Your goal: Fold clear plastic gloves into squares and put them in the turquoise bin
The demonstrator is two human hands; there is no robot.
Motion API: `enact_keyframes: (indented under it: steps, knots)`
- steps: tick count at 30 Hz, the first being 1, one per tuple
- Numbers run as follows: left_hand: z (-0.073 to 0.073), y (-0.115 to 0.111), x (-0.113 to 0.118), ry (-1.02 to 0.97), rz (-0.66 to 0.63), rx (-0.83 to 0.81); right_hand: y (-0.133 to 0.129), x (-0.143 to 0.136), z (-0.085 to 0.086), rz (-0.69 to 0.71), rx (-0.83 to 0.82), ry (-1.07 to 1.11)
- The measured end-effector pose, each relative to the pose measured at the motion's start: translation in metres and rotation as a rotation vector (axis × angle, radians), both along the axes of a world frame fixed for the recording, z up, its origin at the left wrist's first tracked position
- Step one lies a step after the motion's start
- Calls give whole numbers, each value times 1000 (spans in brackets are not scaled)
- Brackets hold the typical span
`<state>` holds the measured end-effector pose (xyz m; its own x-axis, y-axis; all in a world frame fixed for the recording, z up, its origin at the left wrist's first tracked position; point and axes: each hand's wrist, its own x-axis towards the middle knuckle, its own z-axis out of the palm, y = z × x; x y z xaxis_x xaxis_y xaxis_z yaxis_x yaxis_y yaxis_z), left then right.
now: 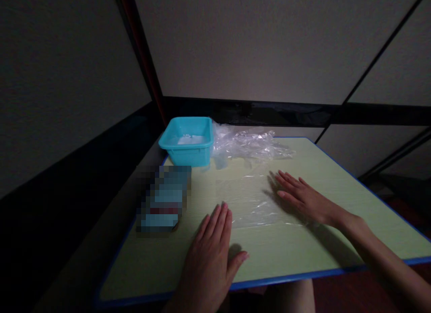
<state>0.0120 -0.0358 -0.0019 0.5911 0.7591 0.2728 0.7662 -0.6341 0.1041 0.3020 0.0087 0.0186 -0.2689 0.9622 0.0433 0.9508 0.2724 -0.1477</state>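
plastic sheet (259, 209) (edges faint) near left hand (211, 254) and right hand (306, 200), both outspread

Basin: the blue basin (190, 156) blocks the far left corner; its top is open from above.
Crumpled plastic (249, 142): a low obstacle just right of the basin.
Blurred item (166, 196): blocks the left edge, nearer than the basin.
Passage: a bare lane nearer than the basin, between blurred item and clear sheet (256, 209); the left hand (210, 254) fills its near end.
Right side: bare tabletop (332, 171) well right of the basin, beyond the right hand (303, 200).
Wall panel (242, 48): bars the way behind the basin.
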Motion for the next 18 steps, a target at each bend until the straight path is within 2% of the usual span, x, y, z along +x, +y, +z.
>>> enact_keyframes:
  steps: [3,7,12,18]
  knots:
    - [-1,0,-1,11,5,8,36,-6,9,9,10,66]
    - [-3,0,-3,-18,-4,7,68,-15,4,18,138,167]
    - [-3,-1,-5,-106,14,-39,74,-15,-8,-14,254,246]
    - [-3,0,-8,-146,-7,-56,73,-9,-10,32,172,248]
